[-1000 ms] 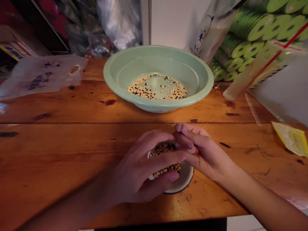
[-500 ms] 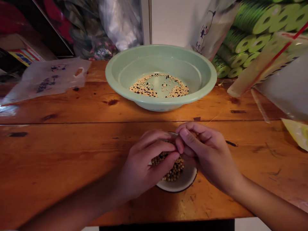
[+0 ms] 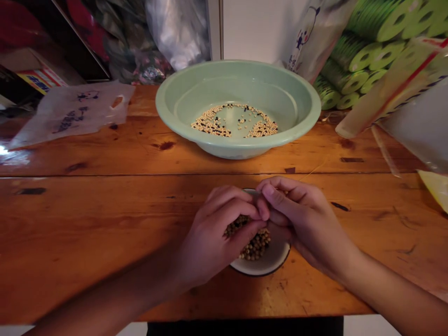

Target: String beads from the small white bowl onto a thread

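Observation:
Both hands meet over a small white bowl (image 3: 276,256) with a dark rim, which holds many tan and dark bead-like balls (image 3: 257,245). My left hand (image 3: 224,228) is closed, thumb and fingertips together above the bowl; what it pinches is too small to make out. Touching it, my right hand (image 3: 301,210) is closed with thumb against forefinger. A thin yellowish thread (image 3: 313,169) runs out from behind the right fingers, and its end inside them is hidden.
Beyond the hands stands a pale green basin (image 3: 238,147) with cream and black balls inside. A flat plastic bag (image 3: 101,119) lies at left. Green spools (image 3: 367,56) are stacked at back right, beside a plastic bag with a red stripe (image 3: 388,102).
My left fingertips have closed together and moved slightly right, against the right fingers. The right hand keeps its pinch. The whole view has shifted a little.

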Available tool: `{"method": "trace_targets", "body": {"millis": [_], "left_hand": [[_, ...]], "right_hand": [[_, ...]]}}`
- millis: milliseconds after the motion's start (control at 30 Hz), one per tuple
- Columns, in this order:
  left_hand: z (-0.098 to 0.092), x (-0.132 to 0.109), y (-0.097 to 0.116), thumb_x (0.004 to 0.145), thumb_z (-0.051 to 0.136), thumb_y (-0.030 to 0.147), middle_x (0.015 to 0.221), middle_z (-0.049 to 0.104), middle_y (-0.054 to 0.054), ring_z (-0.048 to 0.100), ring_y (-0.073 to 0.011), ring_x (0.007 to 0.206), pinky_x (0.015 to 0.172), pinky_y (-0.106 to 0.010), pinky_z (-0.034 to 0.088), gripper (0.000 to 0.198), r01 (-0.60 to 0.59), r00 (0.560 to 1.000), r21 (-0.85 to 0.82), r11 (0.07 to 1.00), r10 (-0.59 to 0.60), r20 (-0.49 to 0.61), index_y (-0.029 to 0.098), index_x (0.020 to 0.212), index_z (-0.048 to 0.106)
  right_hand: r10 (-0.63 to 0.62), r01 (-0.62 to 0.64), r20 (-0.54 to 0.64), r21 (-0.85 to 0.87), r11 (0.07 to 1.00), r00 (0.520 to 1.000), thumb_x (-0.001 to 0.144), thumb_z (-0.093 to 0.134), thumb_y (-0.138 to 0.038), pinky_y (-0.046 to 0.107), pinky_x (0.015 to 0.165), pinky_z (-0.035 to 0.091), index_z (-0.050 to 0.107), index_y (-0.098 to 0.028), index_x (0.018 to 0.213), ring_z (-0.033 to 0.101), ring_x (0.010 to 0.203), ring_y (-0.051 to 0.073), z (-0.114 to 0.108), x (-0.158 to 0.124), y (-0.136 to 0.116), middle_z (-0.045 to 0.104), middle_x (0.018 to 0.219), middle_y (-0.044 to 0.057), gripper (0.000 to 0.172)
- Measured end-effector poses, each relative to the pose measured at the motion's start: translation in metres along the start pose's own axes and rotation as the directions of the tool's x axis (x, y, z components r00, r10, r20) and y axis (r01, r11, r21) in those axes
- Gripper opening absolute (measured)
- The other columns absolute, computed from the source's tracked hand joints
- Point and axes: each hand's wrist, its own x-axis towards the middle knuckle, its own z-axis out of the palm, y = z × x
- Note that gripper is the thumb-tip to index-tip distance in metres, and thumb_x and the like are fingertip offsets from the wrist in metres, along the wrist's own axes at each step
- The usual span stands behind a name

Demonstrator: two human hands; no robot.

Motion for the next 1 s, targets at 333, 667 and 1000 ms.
{"method": "trace_targets", "body": {"millis": [333, 667, 1000], "left_hand": [[-0.0011, -0.002, 0.0001, 0.083, 0.067, 0.017, 0.085, 0.067, -0.002, 0.062, -0.0142, 0.084, 0.081, -0.031, 0.049, 0.006, -0.013, 1.0, 0.007, 1.0, 0.013, 0.004, 0.017, 0.081, 0.062], [-0.0096, -0.0003, 0.0047, 0.083, 0.064, 0.013, 0.085, 0.071, -0.005, 0.063, -0.0169, 0.091, 0.089, -0.035, 0.051, 0.004, -0.204, 0.979, -0.003, 0.979, 0.204, -0.009, 0.015, 0.085, 0.062], [-0.0058, -0.0027, 0.0026, 0.084, 0.063, 0.013, 0.086, 0.07, -0.006, 0.065, -0.0179, 0.095, 0.089, -0.035, 0.053, 0.011, -0.203, 0.978, -0.011, 0.979, 0.202, -0.045, 0.017, 0.094, 0.062]], "right_hand": [[-0.014, 0.014, 0.002, -0.095, 0.995, 1.0, 0.088, 0.062, -0.029, 0.016, 0.035, 0.021, 0.059, -0.015, 0.068, 0.026, 0.04, 0.003, -0.0011, -0.0003, 0.001, 0.048, 0.054, -0.005, 0.024], [0.064, -0.064, 0.059, -0.01, 0.998, 0.996, 0.088, 0.062, -0.026, 0.016, 0.037, 0.021, 0.064, -0.017, 0.077, 0.027, 0.041, 0.004, -0.0024, -0.0003, -0.0007, 0.053, 0.054, -0.003, 0.014], [0.014, -0.011, 0.033, -0.062, 0.998, 0.999, 0.085, 0.065, -0.029, 0.016, 0.035, 0.022, 0.063, -0.018, 0.077, 0.03, 0.039, 0.004, -0.0027, -0.0007, 0.0001, 0.054, 0.054, -0.003, 0.014]]}}
